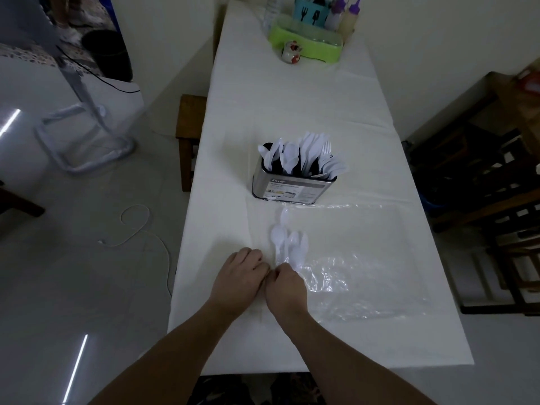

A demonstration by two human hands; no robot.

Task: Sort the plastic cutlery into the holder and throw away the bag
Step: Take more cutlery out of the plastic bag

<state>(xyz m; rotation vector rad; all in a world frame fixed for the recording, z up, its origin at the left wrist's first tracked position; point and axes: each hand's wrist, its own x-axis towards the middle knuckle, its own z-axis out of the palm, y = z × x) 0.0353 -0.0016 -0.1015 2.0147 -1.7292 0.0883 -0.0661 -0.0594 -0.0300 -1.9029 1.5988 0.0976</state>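
A steel cutlery holder (pixel 292 188) stands mid-table, filled with several white plastic spoons and forks (pixel 304 154). In front of it a few white plastic spoons (pixel 287 244) lie on the tablecloth, bowls pointing away from me. My right hand (pixel 286 287) is closed around their handle ends. My left hand (pixel 239 271) rests beside it, fingers curled, touching the right hand; what it holds is hidden. A clear plastic bag (pixel 368 258) lies flat to the right of the spoons.
The long table (pixel 292 106) has a white cloth. At its far end stand a green tray (pixel 306 42), a teal caddy (pixel 309 13), bottles (pixel 347 19) and a small ceramic jar (pixel 290 52). A wooden stool (pixel 190 127) sits left, dark chairs (pixel 482 185) right, a cable (pixel 146 229) on the floor.
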